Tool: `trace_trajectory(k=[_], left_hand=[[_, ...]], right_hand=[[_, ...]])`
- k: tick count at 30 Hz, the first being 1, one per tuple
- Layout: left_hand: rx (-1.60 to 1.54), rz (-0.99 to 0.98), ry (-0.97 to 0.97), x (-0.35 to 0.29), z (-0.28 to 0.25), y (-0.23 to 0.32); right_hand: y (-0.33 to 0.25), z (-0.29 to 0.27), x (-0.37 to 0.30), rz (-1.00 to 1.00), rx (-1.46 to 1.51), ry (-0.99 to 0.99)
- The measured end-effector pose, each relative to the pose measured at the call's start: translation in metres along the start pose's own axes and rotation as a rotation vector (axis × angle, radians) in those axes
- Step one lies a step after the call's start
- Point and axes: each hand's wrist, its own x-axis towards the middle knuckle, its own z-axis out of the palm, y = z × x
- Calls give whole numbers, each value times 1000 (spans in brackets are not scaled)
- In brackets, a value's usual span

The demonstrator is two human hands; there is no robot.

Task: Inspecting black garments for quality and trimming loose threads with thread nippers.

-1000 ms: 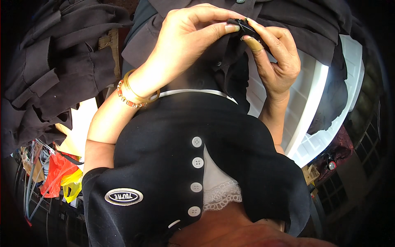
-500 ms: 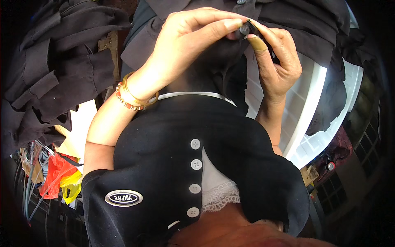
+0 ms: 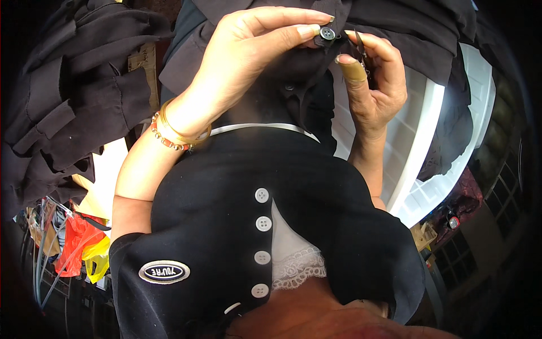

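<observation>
My left hand (image 3: 248, 56) pinches the edge of a dark garment (image 3: 248, 93) between thumb and fingers. A dark round button (image 3: 327, 34) on that cloth faces up at my left fingertips. Just to the right, my right hand (image 3: 378, 85) is curled around small dark thread snips (image 3: 360, 46), whose pointed blade rises by the index finger. The rest of the snips is partly hidden by the fingers. A tan cover (image 3: 353, 72) wraps my right thumb, which stands apart from the fingertips. Lower on the garment, another dark button (image 3: 289, 87) shows.
Dark garments (image 3: 73, 85) are heaped at the left. White plastic baskets (image 3: 420, 141) stand at the right, with dark cloth (image 3: 451, 141) hanging over them. Red (image 3: 79, 243) and yellow (image 3: 97, 260) plastic bags lie at the lower left, beside thin pale rods.
My right hand has drawn slightly away from the button, exposing the snips' blade. The button has tilted to face up and shifted a little left with my left hand.
</observation>
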Motion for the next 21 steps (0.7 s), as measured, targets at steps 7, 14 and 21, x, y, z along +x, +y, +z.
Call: trace_trajectory(k=[7,14,21], left_hand=[[20,-58,44,0,-1,-2],[154,13,34,2,0,-7],[469,175,34,5,1,-9]], right_hand=[[9,1,5,-154,-307,-120],[18,8,1,-148,-207,-5],[15,19,-12,93,-45,100]])
